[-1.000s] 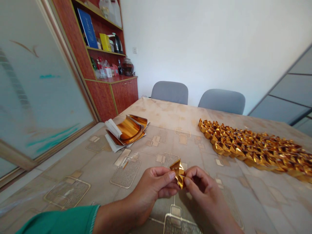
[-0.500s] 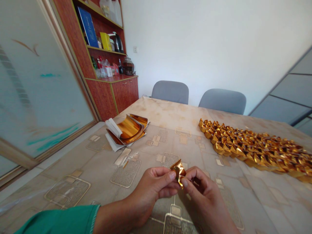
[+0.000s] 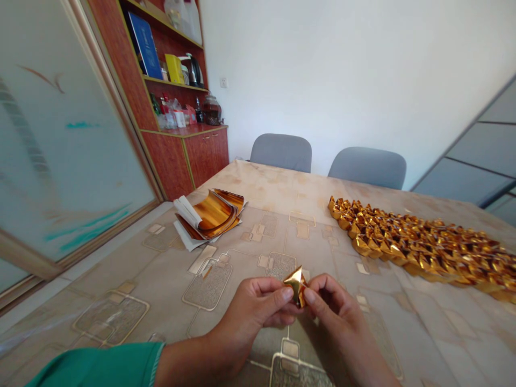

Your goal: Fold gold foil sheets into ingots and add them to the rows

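Between my two hands is a small folded piece of gold foil paper [image 3: 296, 282], its pointed tip facing up and away. My left hand [image 3: 262, 306] pinches its left side with thumb and fingers. On the opposite side, my right hand [image 3: 332, 306] grips the edge between thumb and index finger. Both hands hover just above the patterned tablecloth [image 3: 169, 295]. The lower part of the folded paper is partly hidden by my fingers.
A curled stack of gold foil sheets [image 3: 215, 215] with white backing lies left of centre. Rows of folded gold foil pieces [image 3: 411, 242] spread along the right. Two grey chairs [image 3: 282, 152] stand behind the table, and a red-brown cabinet [image 3: 181, 156] rises at the left.
The foil piece has turned a little in my fingers, so a broad shiny face and sharper tip now show. My right thumb has shifted slightly up along it.
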`<state>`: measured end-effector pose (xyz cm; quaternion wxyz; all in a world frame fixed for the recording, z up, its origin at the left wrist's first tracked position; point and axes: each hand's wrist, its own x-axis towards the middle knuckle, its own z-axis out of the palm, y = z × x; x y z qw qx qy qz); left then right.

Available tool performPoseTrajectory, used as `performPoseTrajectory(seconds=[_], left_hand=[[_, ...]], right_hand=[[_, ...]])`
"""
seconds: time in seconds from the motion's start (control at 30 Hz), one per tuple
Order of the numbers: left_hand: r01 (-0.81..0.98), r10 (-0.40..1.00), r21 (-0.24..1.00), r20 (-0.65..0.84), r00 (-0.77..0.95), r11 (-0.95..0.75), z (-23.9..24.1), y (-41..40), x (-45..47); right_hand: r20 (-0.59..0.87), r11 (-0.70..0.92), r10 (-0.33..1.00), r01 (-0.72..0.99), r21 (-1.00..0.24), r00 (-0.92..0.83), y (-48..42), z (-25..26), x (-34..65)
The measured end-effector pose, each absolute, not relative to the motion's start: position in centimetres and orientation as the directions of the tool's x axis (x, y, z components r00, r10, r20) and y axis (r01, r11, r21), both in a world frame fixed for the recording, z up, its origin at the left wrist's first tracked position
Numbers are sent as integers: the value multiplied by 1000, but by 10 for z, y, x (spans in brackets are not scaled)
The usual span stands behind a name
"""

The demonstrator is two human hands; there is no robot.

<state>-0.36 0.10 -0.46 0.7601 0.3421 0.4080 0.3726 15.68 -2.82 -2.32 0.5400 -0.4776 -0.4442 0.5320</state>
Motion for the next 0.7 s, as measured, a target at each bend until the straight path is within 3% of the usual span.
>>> performPoseTrajectory(seconds=[0.4,0.7], left_hand=[[-255,845,835,-379,377,488,-9,4,-2],[-407,857,778,-312,409,478,-8,3,-3]], right_hand=[[130,112,987,191,-975,89,-31,-20,152],[-63,-59,998,-204,-977,14,-28,-31,151]])
